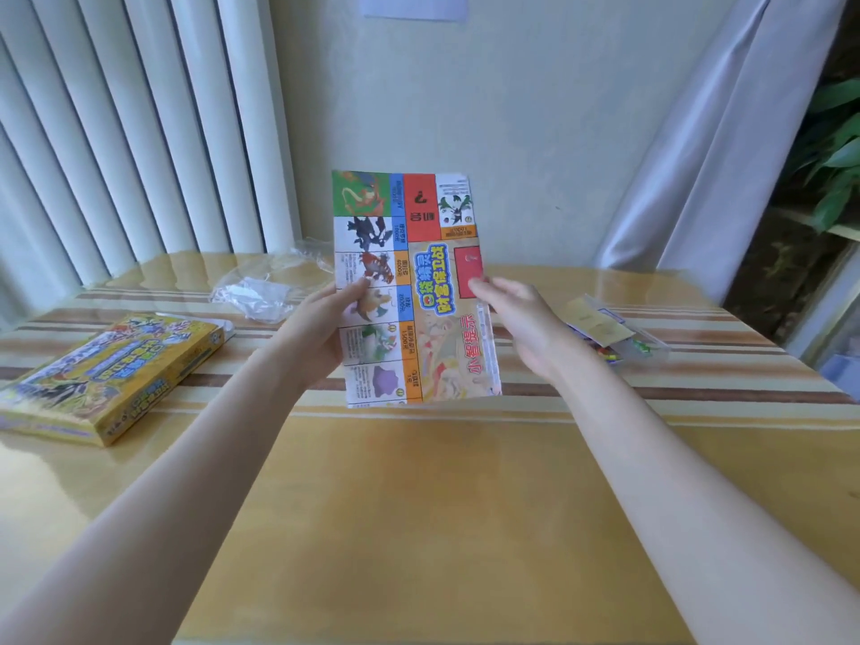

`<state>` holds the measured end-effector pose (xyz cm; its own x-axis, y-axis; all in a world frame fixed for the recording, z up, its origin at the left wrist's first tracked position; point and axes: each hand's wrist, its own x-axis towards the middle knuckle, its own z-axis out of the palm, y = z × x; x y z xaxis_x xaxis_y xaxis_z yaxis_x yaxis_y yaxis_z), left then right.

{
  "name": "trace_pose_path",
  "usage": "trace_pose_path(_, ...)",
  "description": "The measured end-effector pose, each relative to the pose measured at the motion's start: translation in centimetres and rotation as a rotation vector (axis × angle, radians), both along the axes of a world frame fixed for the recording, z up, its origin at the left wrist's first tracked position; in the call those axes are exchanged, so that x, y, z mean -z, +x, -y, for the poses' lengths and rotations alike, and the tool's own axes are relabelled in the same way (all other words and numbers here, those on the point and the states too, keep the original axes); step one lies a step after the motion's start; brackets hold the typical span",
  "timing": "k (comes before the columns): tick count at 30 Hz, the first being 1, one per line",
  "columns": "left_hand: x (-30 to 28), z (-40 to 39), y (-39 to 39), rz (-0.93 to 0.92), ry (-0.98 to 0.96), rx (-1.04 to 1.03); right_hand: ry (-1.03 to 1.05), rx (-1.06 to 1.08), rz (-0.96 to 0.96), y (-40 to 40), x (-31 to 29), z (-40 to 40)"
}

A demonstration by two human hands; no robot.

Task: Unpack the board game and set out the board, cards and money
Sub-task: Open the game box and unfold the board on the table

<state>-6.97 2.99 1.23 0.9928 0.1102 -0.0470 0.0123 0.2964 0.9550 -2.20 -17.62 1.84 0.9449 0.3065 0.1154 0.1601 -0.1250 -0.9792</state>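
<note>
Left hand [337,318] grips the folded board [409,290] at its left edge, thumb curled over the printed face, fingers hidden behind. Right hand [516,318] holds the right edge, fingertips on the red square near the fold, palm turned inward, fingers loosely bent round the edge. Board is held upright above the counter [419,505], clear of its surface, printed side toward the camera, text upside down.

Game box [107,365]: yellow, lying flat at the left of the counter, well apart from the board; its far end looks open, contents not visible. Clear plastic wrapping [260,290] lies crumpled behind the left hand, near the wall. Clear packet [614,337] lies at the right, just beyond the right wrist, holding gold-coloured cards and small coloured pieces; exact contents too small to tell.

Counter surface is glossy over a striped yellow cloth. Wide bare stretch in front, between the forearms and toward the near edge. Radiator [139,132] stands behind at left, curtain [698,155] at right.
</note>
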Motion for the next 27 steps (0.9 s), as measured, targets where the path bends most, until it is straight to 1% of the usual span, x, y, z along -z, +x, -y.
trace_pose_path(3, -1.5, -0.8, 0.4, 0.049, -0.108, -0.082, -0.014, -0.030, -0.094, -0.1, -0.5, 0.0)
trace_pose_path(6, -3.2, -1.2, 0.9, 0.089, -0.160, -0.116, 0.011, -0.058, -0.075, 0.2, -2.1, -0.1)
trace_pose_path(8, -4.5, -1.5, 1.2, 0.127, -0.227, -0.153, -0.052, -0.042, -0.050, 0.9, -3.4, -0.2)
trace_pose_path(10, -5.3, -2.0, 1.7, 0.163, -0.272, -0.205, -0.172, -0.021, -0.036, 1.3, -4.6, -0.5)
trace_pose_path(12, -5.9, -2.3, 2.2, 0.169, -0.302, -0.258, -0.266, 0.039, 0.033, 1.7, -5.5, -0.7)
trace_pose_path(15, -6.5, -2.3, 2.8, 0.148, -0.351, -0.274, -0.381, 0.167, 0.268, 2.5, -6.4, -1.2)
trace_pose_path(17, -7.0, -2.1, 3.0, 0.116, -0.320, -0.221, -0.399, 0.261, 0.321, 3.0, -7.0, -1.5)
trace_pose_path(18, -7.1, -1.8, 2.8, 0.074, -0.257, -0.178, -0.417, 0.308, 0.338, 3.4, -7.3, -1.6)
trace_pose_path(20, -6.7, -1.4, 2.6, -0.043, -0.078, -0.120, -0.580, 0.391, 0.373, 4.2, -7.2, -1.6)
trace_pose_path(21, -6.3, -1.1, 2.6, -0.070, -0.010, -0.122, -0.680, 0.390, 0.393, 4.2, -7.2, -1.7)
trace_pose_path(22, -6.0, -0.8, 2.6, -0.072, 0.020, -0.143, -0.739, 0.344, 0.426, 4.1, -7.0, -1.8)
trace_pose_path(24, -5.5, -0.2, 3.0, -0.038, 0.034, -0.209, -0.704, 0.152, 0.466, 3.3, -7.0, -2.8)
trace_pose_path(26, -5.4, 0.7, 3.3, 0.013, 0.083, -0.244, -0.605, -0.067, 0.387, 2.0, -7.2, -4.1)
trace_pose_path(27, -5.5, 1.1, 3.3, 0.041, 0.118, -0.243, -0.570, -0.141, 0.327, 1.4, -7.3, -4.7)
